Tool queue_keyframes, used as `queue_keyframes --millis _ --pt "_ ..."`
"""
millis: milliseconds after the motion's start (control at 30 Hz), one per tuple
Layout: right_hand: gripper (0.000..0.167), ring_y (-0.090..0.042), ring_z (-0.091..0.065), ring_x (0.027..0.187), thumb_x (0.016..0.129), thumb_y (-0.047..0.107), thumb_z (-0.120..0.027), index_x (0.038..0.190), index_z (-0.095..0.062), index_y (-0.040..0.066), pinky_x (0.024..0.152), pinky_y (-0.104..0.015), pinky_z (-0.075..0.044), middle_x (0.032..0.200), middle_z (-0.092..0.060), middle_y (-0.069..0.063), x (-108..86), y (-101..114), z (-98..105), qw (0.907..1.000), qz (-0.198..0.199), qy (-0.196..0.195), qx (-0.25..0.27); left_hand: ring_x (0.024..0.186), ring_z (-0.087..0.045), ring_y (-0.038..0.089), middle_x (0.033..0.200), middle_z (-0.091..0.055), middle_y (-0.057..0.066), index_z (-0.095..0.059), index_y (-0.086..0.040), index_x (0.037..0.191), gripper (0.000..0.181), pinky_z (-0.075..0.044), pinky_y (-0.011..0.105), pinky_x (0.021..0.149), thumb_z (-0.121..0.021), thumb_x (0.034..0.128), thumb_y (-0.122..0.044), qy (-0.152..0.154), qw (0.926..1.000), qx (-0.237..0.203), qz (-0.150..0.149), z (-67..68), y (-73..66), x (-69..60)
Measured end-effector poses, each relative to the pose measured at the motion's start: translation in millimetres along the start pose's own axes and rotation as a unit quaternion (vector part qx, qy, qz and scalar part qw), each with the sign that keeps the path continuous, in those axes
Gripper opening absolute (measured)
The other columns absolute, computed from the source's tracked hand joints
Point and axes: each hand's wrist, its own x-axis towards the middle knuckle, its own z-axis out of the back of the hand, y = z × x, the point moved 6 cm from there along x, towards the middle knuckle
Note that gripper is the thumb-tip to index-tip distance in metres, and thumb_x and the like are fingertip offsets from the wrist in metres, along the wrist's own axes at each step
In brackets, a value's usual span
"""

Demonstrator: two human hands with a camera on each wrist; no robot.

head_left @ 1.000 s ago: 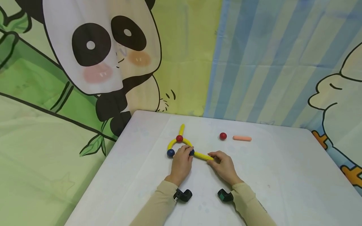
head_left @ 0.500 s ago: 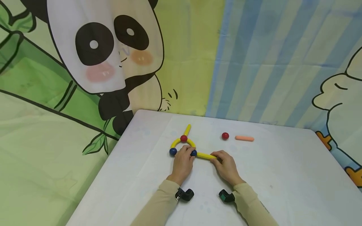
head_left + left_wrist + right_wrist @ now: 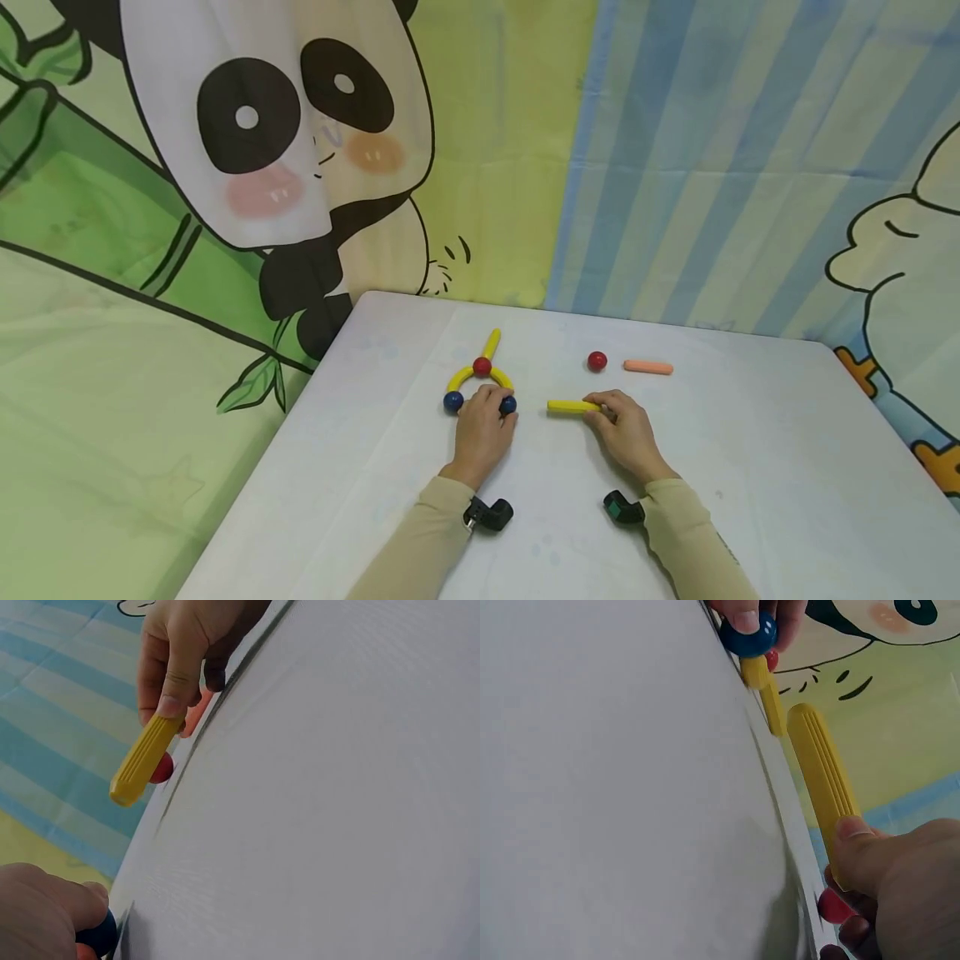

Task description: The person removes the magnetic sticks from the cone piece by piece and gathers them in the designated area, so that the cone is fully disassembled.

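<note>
My right hand (image 3: 628, 433) pinches one end of a straight yellow building rod (image 3: 568, 406); its grooved length shows close up in the right wrist view. The rod's free end points left, with a gap between it and the blue ball (image 3: 508, 405). Around that ball curl the thumb and fingers of my left hand (image 3: 480, 437). The ball belongs to a joined figure: yellow curved rods (image 3: 457, 381) run from a red ball (image 3: 482, 367) down to it and to another blue ball (image 3: 453, 402). Another straight yellow rod (image 3: 492, 342) sticks up from the red ball. My left hand hides the figure's lower part.
On the white table (image 3: 750, 450), farther back to the right, lie a loose red ball (image 3: 597, 361) and an orange rod (image 3: 648, 367). Behind the table's far edge hangs a printed cloth (image 3: 495, 167). Each wrist wears a small black camera.
The straight yellow rod has come away from the right blue ball. My right hand has moved right with it, and the rod now lies more level. My left hand stays at the ball.
</note>
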Motion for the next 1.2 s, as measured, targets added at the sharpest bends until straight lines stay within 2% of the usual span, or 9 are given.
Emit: queue_keyframes --millis 133,233,367,500,633,833,1200 --pt "0.022 -0.021 -0.052 0.083 0.087 0.008 -0.072 0.109 -0.072 0.011 0.069 -0.033 -0.042 0.104 -0.066 -0.007 2.6 -14.2 15.8 0.9998 -0.01 -0.002 -0.019 0.099 -0.062 0.025 0.11 -0.063 0.002 -0.067 -0.016 0.113 0.032 -0.047 0.038 0.081 -0.078 0.083 -0.02 -0.007 1.0 -0.002 -0.006 1.4 -1.2 0.1" --pt "0.023 -0.028 -0.058 0.091 0.089 0.008 -0.071 0.111 -0.071 0.009 0.077 -0.042 -0.047 0.106 -0.066 -0.012 5.3 -29.4 28.3 0.9989 -0.031 -0.01 -0.035 0.1 -0.062 0.024 0.11 -0.063 0.001 -0.066 -0.016 0.112 0.031 -0.046 0.037 0.081 -0.078 0.0834 -0.021 -0.007 1.0 -0.002 -0.005 1.7 -0.4 0.2" --pt "0.023 -0.036 -0.058 0.105 0.093 0.011 -0.066 0.116 -0.068 0.007 0.089 -0.052 -0.046 0.114 -0.064 -0.018 9.5 -54.2 43.7 0.9954 -0.086 -0.009 -0.04 0.1 -0.061 0.024 0.109 -0.063 0.001 -0.066 -0.017 0.111 0.029 -0.046 0.037 0.081 -0.077 0.0841 -0.021 -0.005 1.0 0.002 0.001 2.7 1.9 -0.4" --pt "0.026 -0.038 -0.054 0.106 0.096 0.017 -0.062 0.121 -0.066 0.007 0.088 -0.052 -0.044 0.12 -0.06 -0.023 11.2 -75.9 57.0 0.99 -0.132 0.0 -0.05 0.098 -0.061 0.025 0.108 -0.063 0.002 -0.067 -0.016 0.11 0.028 -0.045 0.037 0.08 -0.077 0.0844 -0.021 -0.005 1.0 0.003 0.003 3.6 2.0 -1.4" --pt "0.028 -0.036 -0.054 0.095 0.097 0.017 -0.062 0.121 -0.065 0.004 0.08 -0.048 -0.043 0.115 -0.06 -0.025 13.8 -87.1 68.7 0.9898 -0.119 -0.006 -0.078 0.097 -0.061 0.025 0.108 -0.063 0.002 -0.066 -0.016 0.11 0.027 -0.045 0.037 0.081 -0.076 0.0849 -0.022 -0.001 0.9999 0.003 0.01 2.4 2.3 -1.5" --pt "0.027 -0.037 -0.056 0.091 0.096 0.013 -0.062 0.121 -0.066 0.002 0.075 -0.047 -0.045 0.109 -0.061 -0.026 21.6 -94.5 78.6 0.9889 -0.106 -0.012 -0.103 0.099 -0.061 0.024 0.108 -0.063 0.001 -0.066 -0.017 0.11 0.028 -0.045 0.037 0.081 -0.076 0.0851 -0.022 -0.003 0.9999 0.005 0.009 0.5 2.7 -0.2" --pt "0.027 -0.032 -0.055 0.083 0.093 0.009 -0.064 0.119 -0.068 0.002 0.068 -0.04 -0.042 0.103 -0.06 -0.024 27.7 -103.4 80.5 0.9865 -0.108 -0.007 -0.123 0.099 -0.06 0.024 0.109 -0.063 0.001 -0.066 -0.017 0.111 0.027 -0.044 0.037 0.082 -0.075 0.0856 -0.023 0.0 0.9999 0.0 0.011 0.5 1.1 -0.9"
